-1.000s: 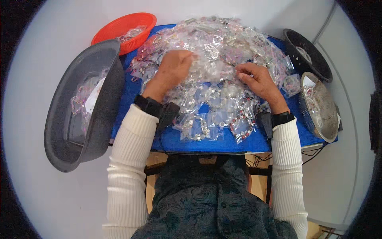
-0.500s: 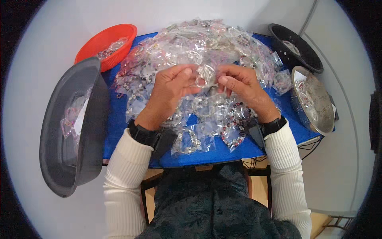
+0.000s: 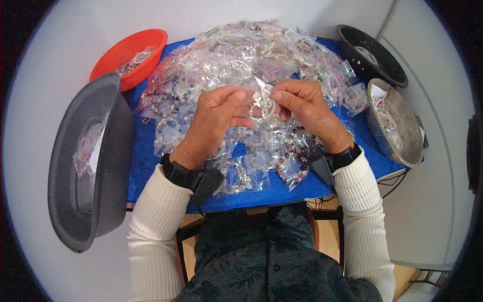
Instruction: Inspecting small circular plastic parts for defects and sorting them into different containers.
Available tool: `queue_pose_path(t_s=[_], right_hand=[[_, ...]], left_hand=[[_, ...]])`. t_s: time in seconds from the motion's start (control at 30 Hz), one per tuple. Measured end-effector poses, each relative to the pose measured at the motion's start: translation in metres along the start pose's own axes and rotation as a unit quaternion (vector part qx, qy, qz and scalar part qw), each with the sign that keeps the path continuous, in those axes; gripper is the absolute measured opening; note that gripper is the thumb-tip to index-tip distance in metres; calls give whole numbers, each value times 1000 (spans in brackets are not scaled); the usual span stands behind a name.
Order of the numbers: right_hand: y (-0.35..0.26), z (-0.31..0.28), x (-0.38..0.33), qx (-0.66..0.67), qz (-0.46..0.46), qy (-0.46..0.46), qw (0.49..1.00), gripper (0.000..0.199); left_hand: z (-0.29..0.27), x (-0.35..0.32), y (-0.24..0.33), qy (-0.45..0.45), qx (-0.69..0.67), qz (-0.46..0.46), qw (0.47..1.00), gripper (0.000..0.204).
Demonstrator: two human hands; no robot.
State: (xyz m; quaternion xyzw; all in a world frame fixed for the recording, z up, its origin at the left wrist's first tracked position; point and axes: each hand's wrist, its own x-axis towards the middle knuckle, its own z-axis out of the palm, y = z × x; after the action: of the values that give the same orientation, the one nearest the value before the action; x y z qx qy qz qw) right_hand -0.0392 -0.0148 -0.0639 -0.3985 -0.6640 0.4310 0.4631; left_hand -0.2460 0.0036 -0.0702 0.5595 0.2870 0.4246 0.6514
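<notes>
Between my hands, above the table, is a clear plastic bag [image 3: 263,104] with silver-coloured jewelry inside, probably a bracelet. My left hand [image 3: 217,113] pinches its left edge between thumb and fingers. On the other edge, my right hand [image 3: 304,104] grips with thumb and forefinger. Behind and below them spreads a large heap of bagged jewelry [image 3: 261,48]. A bag with a dark red and black beaded bracelet [image 3: 293,168] lies near my right wrist. Closer to the front edge rests a bag of silver-toned beaded jewelry [image 3: 236,177].
A blue cloth [image 3: 143,176] covers the table. On the left are a red basket [image 3: 156,63] and a deep grey tub [image 3: 113,166], both holding bagged pieces. To the right are a black basket [image 3: 390,70] and a metal colander [image 3: 410,136] with bags inside. Cables hang at the right front.
The bag has turned and dropped slightly between my hands, so the silver piece shows more plainly. Both hands keep their hold, and my right fingers have shifted a little along the bag.
</notes>
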Motion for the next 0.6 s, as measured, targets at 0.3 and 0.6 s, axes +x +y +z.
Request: queue_pose_path(t_s=[0.3, 0.6], right_hand=[[-10, 6, -3, -7, -44, 7, 999, 17], [-6, 6, -3, 15, -16, -4, 1000, 19]], left_hand=[[0, 0, -6, -20, 131, 46, 990, 16], [3, -1, -8, 9, 96, 66, 993, 15]])
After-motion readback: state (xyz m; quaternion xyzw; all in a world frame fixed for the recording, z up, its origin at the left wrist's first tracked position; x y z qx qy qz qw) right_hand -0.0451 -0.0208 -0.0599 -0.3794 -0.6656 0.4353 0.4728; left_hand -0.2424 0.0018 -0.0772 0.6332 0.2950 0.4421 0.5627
